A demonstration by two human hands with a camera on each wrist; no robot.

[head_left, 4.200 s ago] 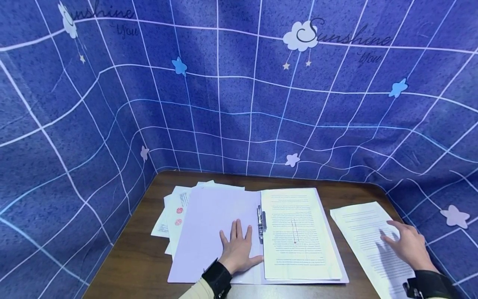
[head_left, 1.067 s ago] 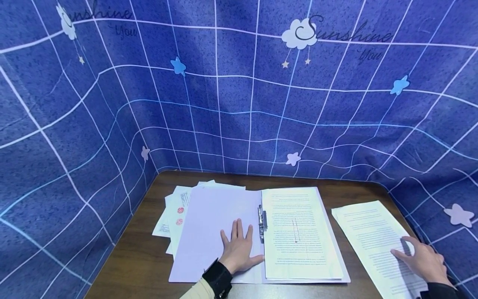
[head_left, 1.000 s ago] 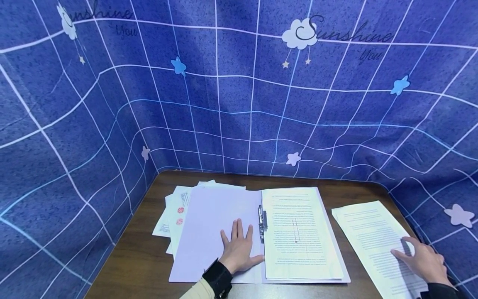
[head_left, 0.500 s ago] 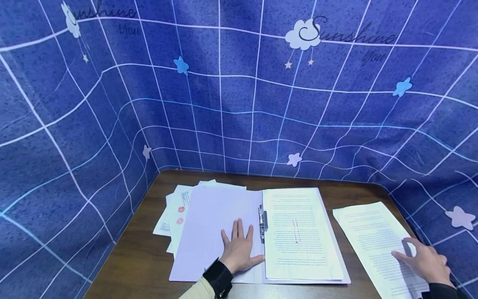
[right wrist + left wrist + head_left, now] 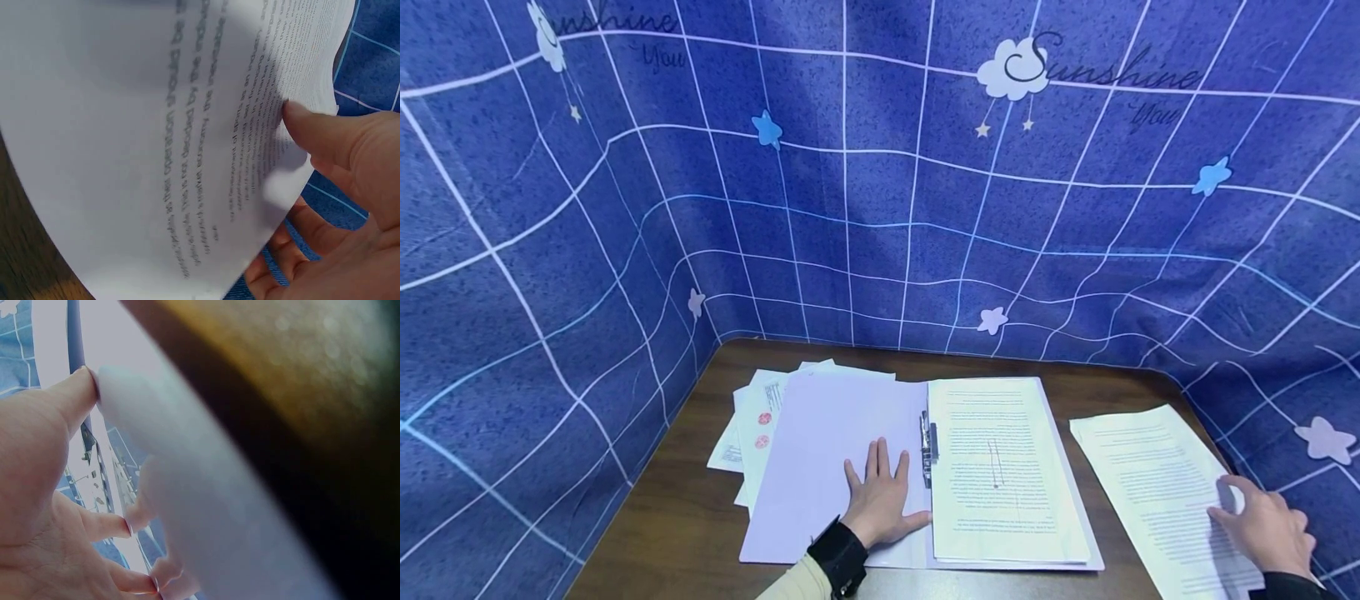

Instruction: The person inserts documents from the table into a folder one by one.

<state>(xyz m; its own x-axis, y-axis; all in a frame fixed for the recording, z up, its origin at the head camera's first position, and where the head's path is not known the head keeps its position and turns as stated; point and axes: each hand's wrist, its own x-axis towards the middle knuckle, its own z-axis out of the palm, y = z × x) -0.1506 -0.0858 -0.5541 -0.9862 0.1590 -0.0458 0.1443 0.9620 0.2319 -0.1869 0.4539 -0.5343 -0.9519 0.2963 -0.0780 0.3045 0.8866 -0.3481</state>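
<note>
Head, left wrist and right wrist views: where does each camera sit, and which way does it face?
Head: worn on the head, facing forward and down at the open lavender folder; left hand and right hand show.
Left wrist: on that wrist, facing the blurred folder; left hand shows.
Right wrist: on that wrist, facing the white printed paper sheets; right hand shows.
Shared: right hand and sheets, in head and right wrist.

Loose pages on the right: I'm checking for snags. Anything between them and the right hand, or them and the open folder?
Nothing visible. The right hand pinches the loose pages by their right edge, and only a strip of tabletop separates them from the lilac folder.
</note>
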